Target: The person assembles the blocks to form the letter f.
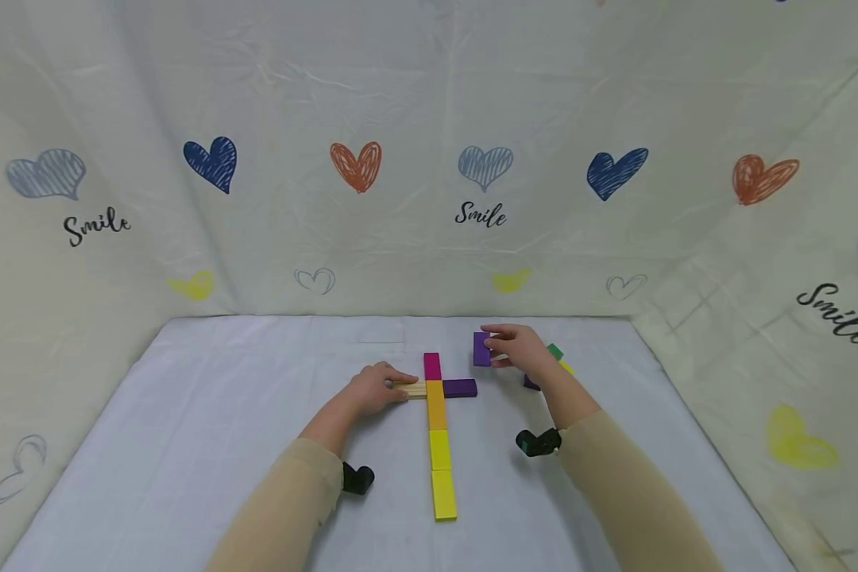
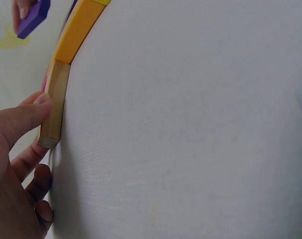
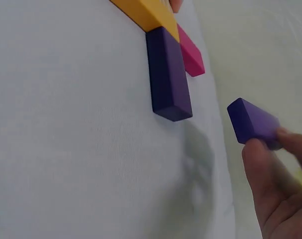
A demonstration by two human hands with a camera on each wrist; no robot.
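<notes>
My left hand [image 1: 375,388] pinches the outer end of a plain wooden block [image 2: 56,102], thumb on one side and a fingertip on the other. That block's inner end meets an orange block [image 1: 436,405] lying on the table. Opposite it, a dark purple block [image 1: 461,388] lies sideways against the orange one. A magenta block [image 1: 432,367] sits at the far end, and two yellow blocks [image 1: 439,450] continue the line toward me. Raised above the far part of the table, my right hand [image 1: 522,351] holds another purple block [image 3: 255,122] between thumb and fingers.
Right of the row, partly behind my right forearm, lie a green block [image 1: 555,350], a yellow block [image 1: 567,366] and a dark purple block [image 1: 531,383]. A white cloth covers the table [image 1: 222,445]. A heart-printed sheet [image 1: 415,262] hangs behind and at the sides.
</notes>
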